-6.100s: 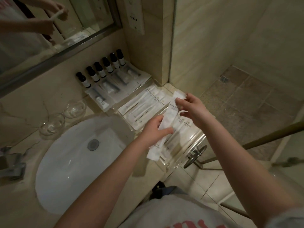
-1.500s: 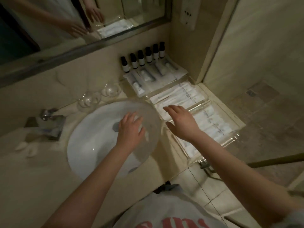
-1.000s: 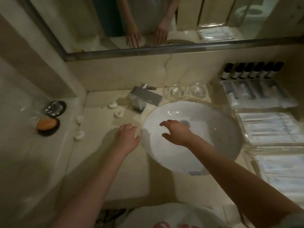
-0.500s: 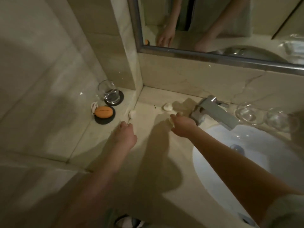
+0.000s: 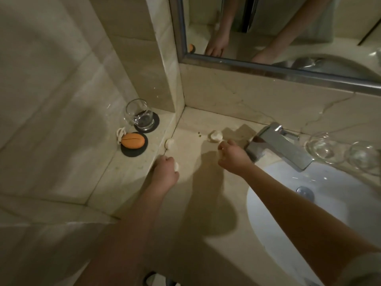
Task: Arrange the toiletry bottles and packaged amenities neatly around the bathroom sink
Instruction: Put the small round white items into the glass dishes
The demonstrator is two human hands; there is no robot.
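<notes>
The white oval sink is set in a beige veined marble counter. Left of it, the left hand curls its fingers round a small white pack, which peeks out at the thumb side. Just beyond, the right hand grips a pale pack under bent fingers. A round white pack lies loose just past that hand. Another loose pack rests against the ledge edge. On the ledge, an orange oval soap sits on a dark coaster. Behind it, a clear tumbler stands on a second coaster. A chrome faucet overhangs the sink, with a glass bowl beside it.
</notes>
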